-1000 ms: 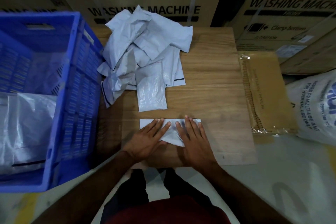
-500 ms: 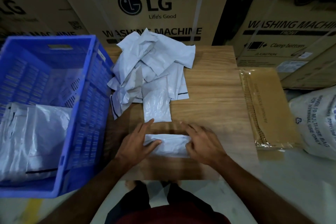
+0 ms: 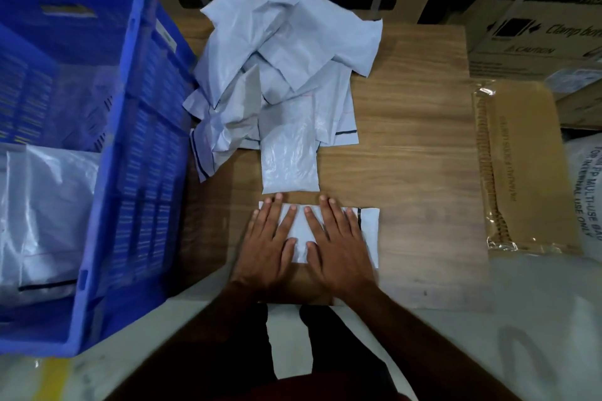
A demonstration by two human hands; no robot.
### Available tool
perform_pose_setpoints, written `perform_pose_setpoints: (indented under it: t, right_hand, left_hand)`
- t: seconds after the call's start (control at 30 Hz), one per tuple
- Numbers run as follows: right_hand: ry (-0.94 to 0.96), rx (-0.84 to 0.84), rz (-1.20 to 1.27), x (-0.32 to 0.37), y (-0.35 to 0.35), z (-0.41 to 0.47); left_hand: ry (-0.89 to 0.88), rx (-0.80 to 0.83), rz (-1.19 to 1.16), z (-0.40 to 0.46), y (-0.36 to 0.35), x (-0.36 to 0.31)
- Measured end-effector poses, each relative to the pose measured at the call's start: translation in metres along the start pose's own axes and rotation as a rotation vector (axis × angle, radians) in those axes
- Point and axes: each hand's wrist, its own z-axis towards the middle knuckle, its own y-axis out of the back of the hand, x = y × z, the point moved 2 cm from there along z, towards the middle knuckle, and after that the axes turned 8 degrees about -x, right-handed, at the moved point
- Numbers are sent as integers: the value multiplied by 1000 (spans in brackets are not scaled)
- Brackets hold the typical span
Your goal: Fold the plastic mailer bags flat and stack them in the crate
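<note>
At table's near edge, left hand (image 3: 272,249) and right hand (image 3: 337,251) lie flat, fingers straight, side by side on folded mailer (image 3: 368,238), likely pressing the crease. Unfolded pile (image 3: 277,75) beyond; blue crate (image 3: 136,172) left, holding folded bags.

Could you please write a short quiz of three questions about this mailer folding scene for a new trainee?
1. True or false: both hands lie flat on the folded mailer on the wooden table.
2. Where does the blue crate stand?
A. On the person's left
B. On the person's right
C. Behind the pile
3. Fill in: the pile of unfolded mailers lies ____ the hands, on the far part of the table.

Key
1. True: the left hand and the right hand press it with straight fingers.
2. A; it already holds mailers.
3. beyond
</note>
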Motion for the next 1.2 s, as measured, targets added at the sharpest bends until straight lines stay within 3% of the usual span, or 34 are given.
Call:
perform_pose_setpoints:
  t: [0.2, 0.33, 0.63, 0.7, 0.77, 0.87, 0.93, 1.2]
  right_hand:
    - [2, -40, 27, 0, 6, 0]
    - [-122, -121, 28, -26, 25, -14]
    - [-76, -26, 33, -42, 20, -23]
    - [6, -28, 37, -46, 25, -20]
    - [213, -4, 41, -48, 32, -11]
    - [520, 124, 19, -53, 36, 14]
    - [622, 185, -15, -52, 35, 29]
    - [495, 140, -20, -19, 30, 30]
  left_hand:
    - [32, -21, 73, -1, 2, -9]
    - [-74, 14, 44, 8, -7, -25]
    - [-91, 118, 46, 16, -13, -27]
    - [-79, 115, 49, 17, -5, -29]
    - [-60, 79, 49, 12, 11, -28]
    - [-16, -4, 75, 0, 37, -17]
    - [19, -19, 75, -9, 50, -11]
    - [2, -39, 135, -12, 73, -7]
